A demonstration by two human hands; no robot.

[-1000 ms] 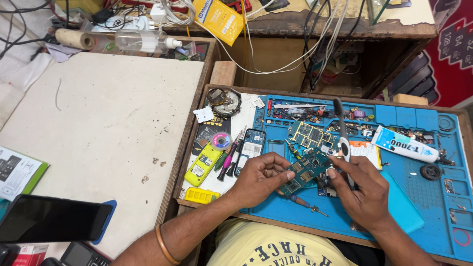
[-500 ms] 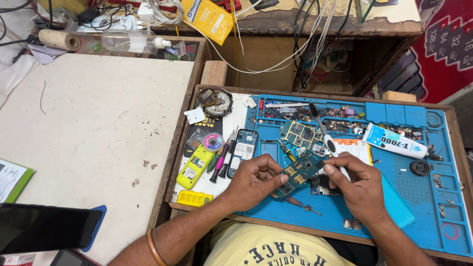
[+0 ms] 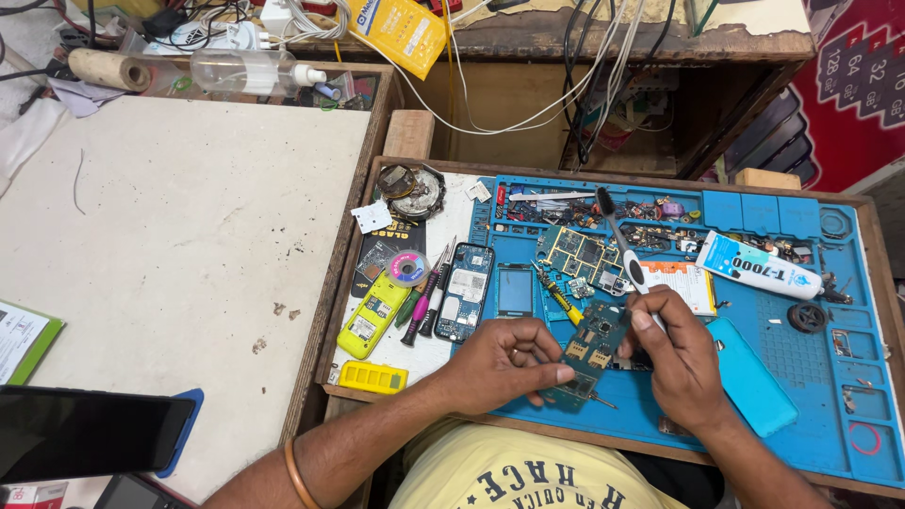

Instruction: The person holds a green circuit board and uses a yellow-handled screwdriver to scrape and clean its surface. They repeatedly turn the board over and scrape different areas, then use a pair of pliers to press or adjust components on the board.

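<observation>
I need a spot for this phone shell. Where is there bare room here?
Free: the white tabletop left of the wooden tray, and the blue mat right of the turquoise cover. Crowded: around the circuit board in both hands, and the mat's top row.

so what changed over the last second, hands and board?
Little. The left hand keeps its grip on the green circuit board. The right hand keeps the white-handled brush, which has tilted from near upright to leaning up and left, tip away from the board. Tube, yellow phone and blue mat lie as before; the camera shifted slightly.
</observation>
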